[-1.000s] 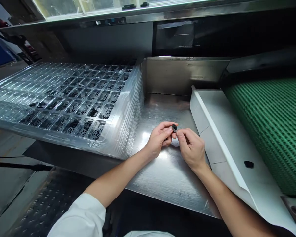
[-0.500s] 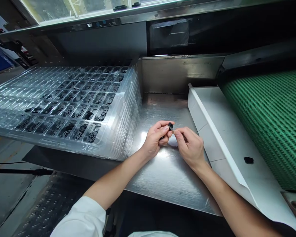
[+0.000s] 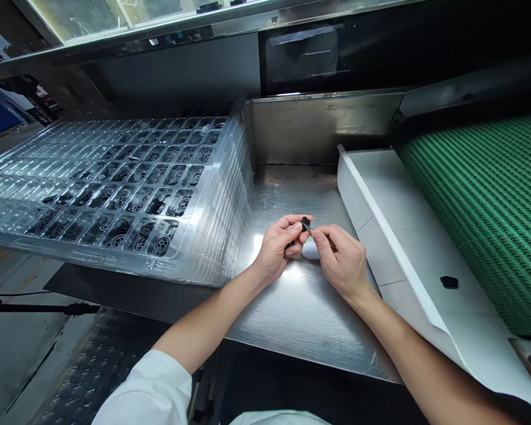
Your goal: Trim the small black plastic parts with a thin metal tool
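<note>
Between the thumb and fingers of my left hand (image 3: 279,247) is a small black plastic part (image 3: 306,224). My left hand is closed around it, with a bit of black also showing near the curled lower fingers. My right hand (image 3: 343,257) is closed in a pinch at the right side of that part. A thin, small piece (image 3: 312,230) shows at its fingertips, too small to name. Both hands are held over the shiny metal table (image 3: 292,319), with their fingertips almost meeting.
To the left stands a stack of clear plastic trays (image 3: 203,236), its top compartments holding black wheel-like parts (image 3: 163,244). At the right, a white chute (image 3: 407,236) carries one black piece (image 3: 449,282), beside a green conveyor belt (image 3: 478,206). A metal wall (image 3: 323,130) closes the back.
Both hands stay in almost the same place, with only a slight shift of the fingers at the black part. The camera view has tilted a little.
</note>
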Demonstrator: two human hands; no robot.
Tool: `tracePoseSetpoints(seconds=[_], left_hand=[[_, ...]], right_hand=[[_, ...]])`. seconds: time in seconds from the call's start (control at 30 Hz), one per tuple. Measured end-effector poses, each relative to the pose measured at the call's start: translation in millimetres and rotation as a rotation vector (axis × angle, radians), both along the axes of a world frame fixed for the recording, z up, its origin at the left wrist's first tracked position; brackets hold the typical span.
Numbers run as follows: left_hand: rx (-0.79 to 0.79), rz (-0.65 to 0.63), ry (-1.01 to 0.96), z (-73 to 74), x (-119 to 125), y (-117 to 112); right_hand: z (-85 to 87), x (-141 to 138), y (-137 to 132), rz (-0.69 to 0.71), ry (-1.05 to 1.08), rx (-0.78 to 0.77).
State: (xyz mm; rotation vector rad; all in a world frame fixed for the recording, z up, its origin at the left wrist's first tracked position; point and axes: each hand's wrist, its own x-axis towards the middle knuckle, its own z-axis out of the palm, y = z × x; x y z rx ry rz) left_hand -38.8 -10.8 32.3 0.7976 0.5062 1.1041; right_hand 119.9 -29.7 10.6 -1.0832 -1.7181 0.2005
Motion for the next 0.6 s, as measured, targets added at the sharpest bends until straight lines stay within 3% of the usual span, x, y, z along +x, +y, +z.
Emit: tracePoseSetpoints(seconds=[0.6], left_hand=[[-0.005,0.009,-0.003,0.1,-0.3,0.2]], right_hand=[[2.9,-0.3,-1.7,0.006,-0.002,-0.023]])
